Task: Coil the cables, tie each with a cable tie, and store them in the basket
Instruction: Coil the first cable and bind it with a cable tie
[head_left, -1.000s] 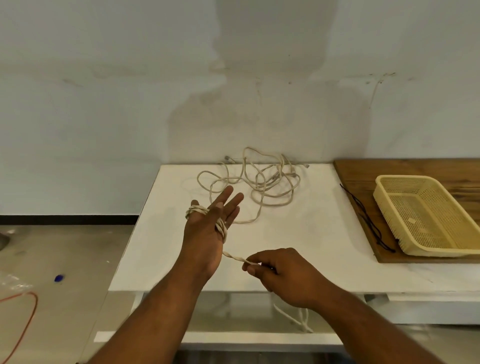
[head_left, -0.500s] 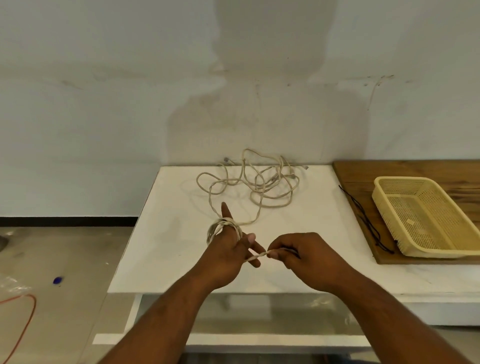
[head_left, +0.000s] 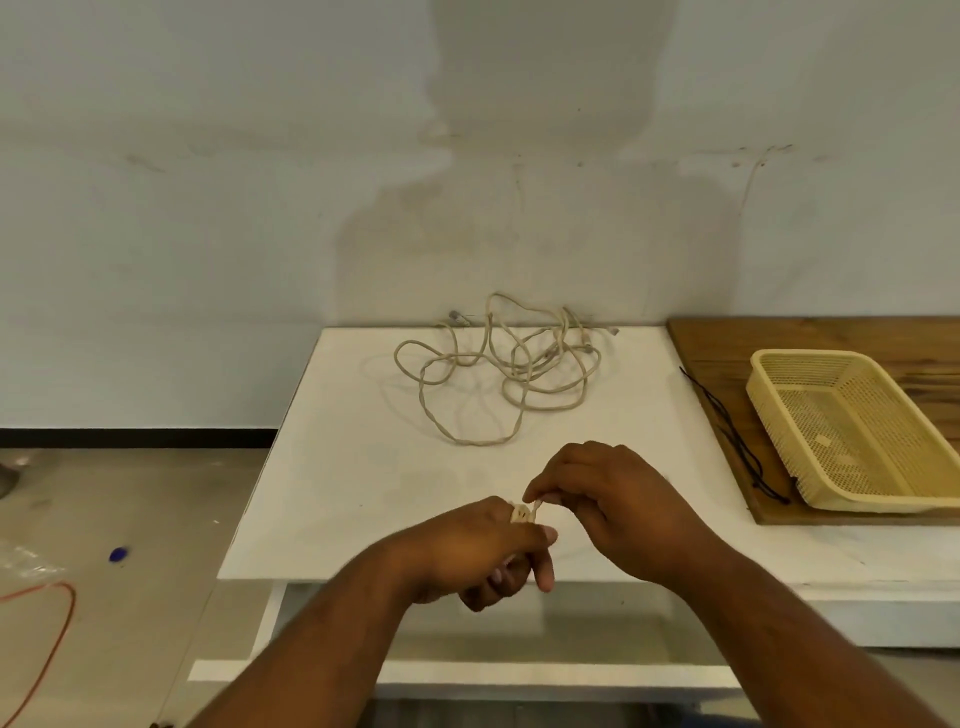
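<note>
A beige cable is wound in a small coil (head_left: 521, 513) around the fingers of my left hand (head_left: 483, 551), which is turned palm down with fingers curled over the white table's front edge. My right hand (head_left: 597, 493) pinches the cable's free end right at the coil. A loose tangle of beige cable (head_left: 498, 374) lies at the back of the table. Black cable ties (head_left: 727, 431) lie along the left edge of the wooden board. The yellow mesh basket (head_left: 769, 364) sits on that board, nothing in it that I can see.
The white table (head_left: 337, 467) stands against the wall, with the wooden board (head_left: 727, 343) on its right part. On the floor to the left lie an orange cord (head_left: 57, 623) and a small blue object (head_left: 119, 554).
My left hand turned from fingers up to palm down, lowering toward the table's front edge. My right hand moved up and in to the coil, and the slack between the hands shortened.
</note>
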